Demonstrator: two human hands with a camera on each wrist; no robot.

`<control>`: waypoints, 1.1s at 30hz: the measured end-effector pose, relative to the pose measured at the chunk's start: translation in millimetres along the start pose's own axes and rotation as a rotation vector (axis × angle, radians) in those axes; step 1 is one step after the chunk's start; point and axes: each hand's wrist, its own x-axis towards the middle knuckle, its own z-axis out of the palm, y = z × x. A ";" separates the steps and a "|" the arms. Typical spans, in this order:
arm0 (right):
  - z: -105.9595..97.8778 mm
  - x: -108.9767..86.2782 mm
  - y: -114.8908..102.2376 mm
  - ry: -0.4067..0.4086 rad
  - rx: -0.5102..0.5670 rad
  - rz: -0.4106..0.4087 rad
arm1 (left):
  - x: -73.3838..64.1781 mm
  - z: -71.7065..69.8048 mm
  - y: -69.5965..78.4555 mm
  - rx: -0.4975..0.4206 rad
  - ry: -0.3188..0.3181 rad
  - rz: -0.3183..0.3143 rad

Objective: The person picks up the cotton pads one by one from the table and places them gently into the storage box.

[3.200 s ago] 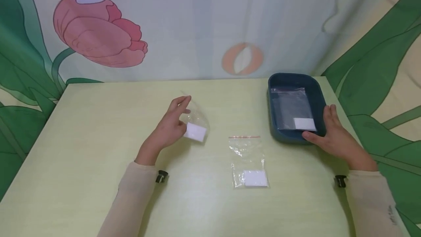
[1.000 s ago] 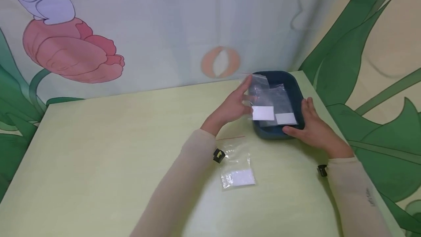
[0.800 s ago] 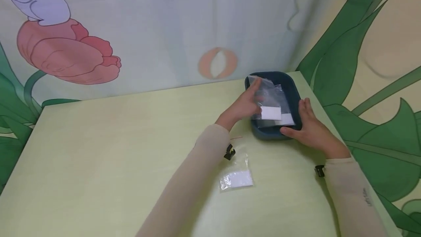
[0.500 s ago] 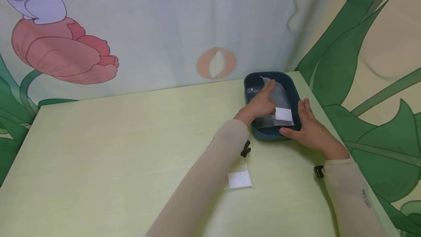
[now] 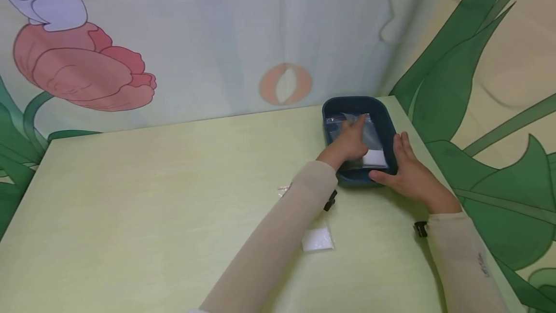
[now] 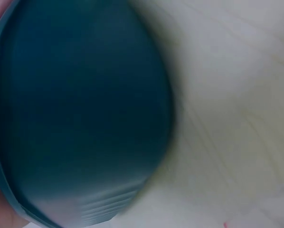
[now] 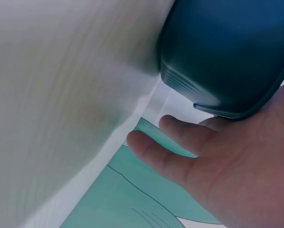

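In the head view a dark blue tray stands at the table's back right corner. Clear zip bags with white labels lie overlapping inside it. My left hand reaches over the tray's left side onto the bags, index finger extended; its underside is hidden, so its hold cannot be made out. At the tray's right front corner rests my right hand, thumb on the front rim and fingers straight along the side. Another zip bag lies on the table, partly covered by my left sleeve. Both wrist views show the tray's outer wall.
The pale green table ends close to the tray on the right. Behind it hangs a printed cloth, with painted leaves to the right. A small black clip sits at my left cuff.
My left hand has carried a zip bag from the table rightward into the tray, lowering it over the bag there. My right hand stays at the tray. The view has shifted right.
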 end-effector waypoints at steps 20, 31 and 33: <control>-0.7 -2.2 3.1 -0.002 0.008 -0.004 | -25.9 -1.5 19.6 0.242 0.008 -0.141; -2.0 1.2 0.3 -0.010 0.005 -0.010 | -101.4 -61.5 -41.2 0.045 0.025 0.189; -3.2 0.7 1.8 -0.012 0.009 -0.011 | -116.9 -66.4 -54.0 0.094 -0.014 0.123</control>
